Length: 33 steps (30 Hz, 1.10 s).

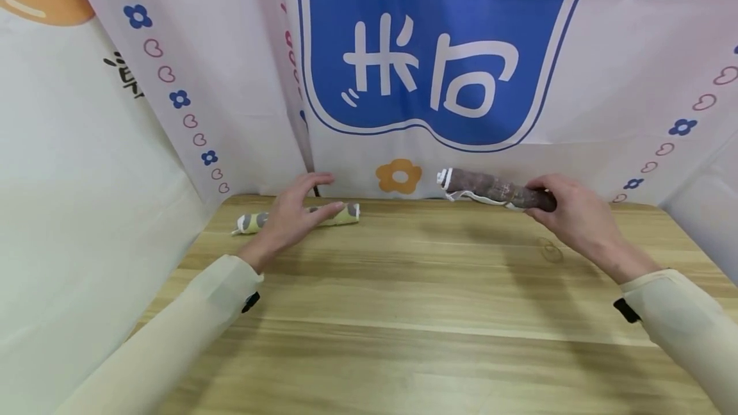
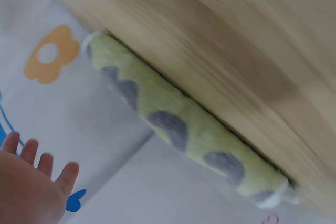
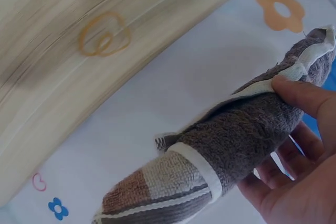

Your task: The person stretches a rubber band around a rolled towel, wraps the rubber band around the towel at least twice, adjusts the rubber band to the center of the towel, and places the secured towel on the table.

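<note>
A brown rolled towel with white edging is held above the back of the table by my right hand. In the right wrist view the thumb lies on the white edge of this brown roll, with the fingers behind it. The roll's near end shows a beige and rust patch. At the back left, a yellow-green rolled towel with grey spots lies on the table. My left hand hovers over its middle with fingers spread, and the left wrist view shows that hand apart from the roll.
A tan rubber band lies in a loose loop on the wooden table, below the right hand. Behind the table's back edge hangs a printed white cloth; a white sheet covers the left side.
</note>
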Tool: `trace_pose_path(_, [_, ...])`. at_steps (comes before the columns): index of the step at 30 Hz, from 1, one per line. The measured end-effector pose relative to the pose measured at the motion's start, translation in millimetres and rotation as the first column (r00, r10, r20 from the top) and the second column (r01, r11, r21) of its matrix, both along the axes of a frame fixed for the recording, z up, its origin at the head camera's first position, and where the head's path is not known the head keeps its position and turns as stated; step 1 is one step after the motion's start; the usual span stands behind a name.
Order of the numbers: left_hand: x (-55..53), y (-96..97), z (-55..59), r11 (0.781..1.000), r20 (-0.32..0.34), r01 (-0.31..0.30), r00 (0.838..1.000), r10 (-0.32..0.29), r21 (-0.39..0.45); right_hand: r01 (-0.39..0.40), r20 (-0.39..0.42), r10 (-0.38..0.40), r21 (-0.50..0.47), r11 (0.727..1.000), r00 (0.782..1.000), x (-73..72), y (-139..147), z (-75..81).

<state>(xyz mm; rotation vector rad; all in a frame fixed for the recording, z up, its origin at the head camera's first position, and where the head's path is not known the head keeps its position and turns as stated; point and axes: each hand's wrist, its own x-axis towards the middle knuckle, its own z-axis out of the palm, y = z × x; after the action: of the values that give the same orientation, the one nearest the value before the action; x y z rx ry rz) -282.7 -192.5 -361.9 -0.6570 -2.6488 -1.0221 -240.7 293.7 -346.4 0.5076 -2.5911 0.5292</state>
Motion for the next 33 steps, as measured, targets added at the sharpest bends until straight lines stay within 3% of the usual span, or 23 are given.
trace_pose_path(3, [-6.0, -6.3, -4.8, 0.998, -0.09, 0.011, 0.996, -0.016, -0.062, -0.003, -0.005, 0.003, 0.018, 1.0, 1.0, -2.3, 5, -0.2])
trace_pose_path(5, [-9.0, -9.9, -7.7, 0.997, -0.111, 0.007, 0.994, -0.015, -0.076, -0.009, -0.015, 0.01, 0.028, 1.0, 1.0, -4.0, 8, -0.3])
trace_pose_path(11, [-15.8, -19.4, -13.7, 0.998, -0.054, -0.016, 0.998, 0.012, -0.06, -0.007, -0.029, 0.009, 0.052, 0.999, 1.0, -9.7, 20, -0.5])
trace_pose_path(20, [-24.3, -30.1, -20.2, 0.997, 0.014, -0.065, 0.998, 0.066, -0.046, -0.019, 0.038, 0.016, 0.062, 0.998, 0.999, -19.0, 42, -3.1])
trace_pose_path(26, [-27.4, -34.2, -24.7, 0.996, 0.006, -0.062, 0.998, 0.062, -0.064, -0.022, 0.053, 0.019, 0.052, 0.998, 0.998, -23.9, 53, -7.0])
trace_pose_path(33, [-34.3, -46.3, -33.5, 0.988, -0.014, -0.044, 0.999, 0.043, -0.148, -0.007, 0.103, 0.002, 0.045, 0.999, 0.995, -28.7, 65, -10.7])
